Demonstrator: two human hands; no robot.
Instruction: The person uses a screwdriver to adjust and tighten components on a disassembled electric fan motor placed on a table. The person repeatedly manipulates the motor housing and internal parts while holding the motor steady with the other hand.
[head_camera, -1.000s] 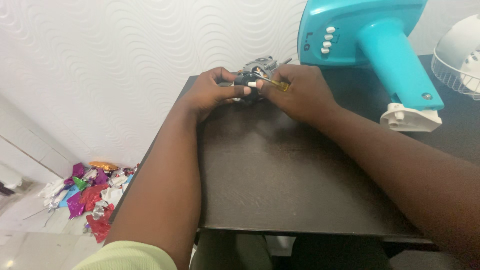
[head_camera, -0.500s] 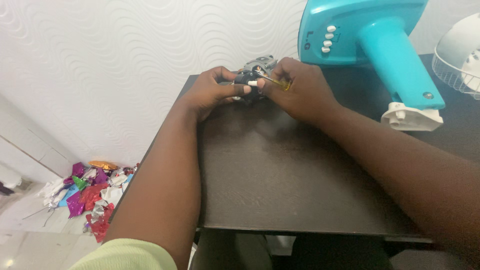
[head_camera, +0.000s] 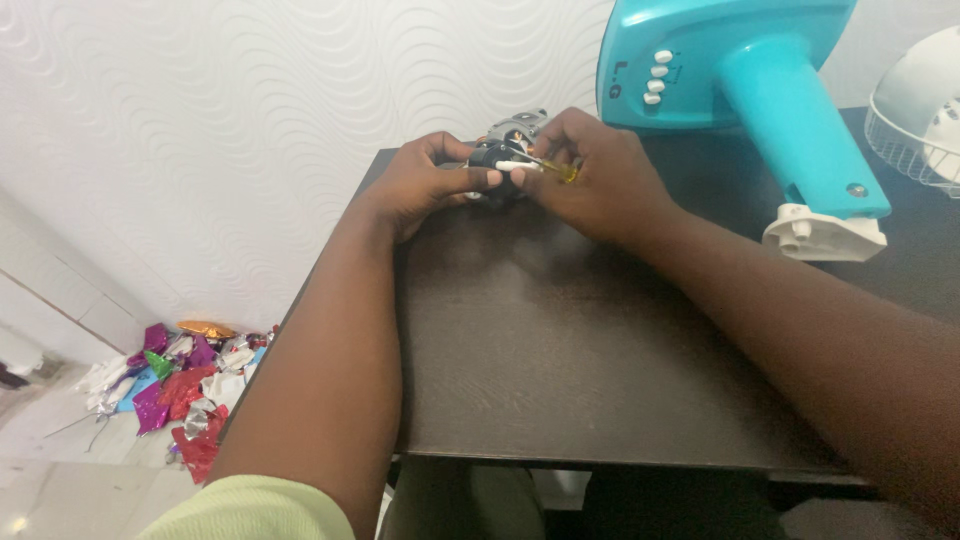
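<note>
Both my hands meet at the far edge of a dark wooden table (head_camera: 560, 380). My left hand (head_camera: 425, 185) grips a small dark and silver fan motor (head_camera: 505, 140), with a white piece pinched at the thumb. My right hand (head_camera: 595, 180) holds a small screwdriver with a yellow handle (head_camera: 555, 171), its tip against the motor. Most of the motor is hidden by my fingers.
A teal fan base and stand (head_camera: 760, 90) lies on the table to the right, with a white bracket at its end (head_camera: 825, 232). A white fan grille (head_camera: 920, 110) sits at the far right. Crumpled shiny coloured foil (head_camera: 175, 385) litters the floor at left. A white textured wall stands behind.
Both hands stay at the motor with only slight finger movement; the view has barely shifted.
</note>
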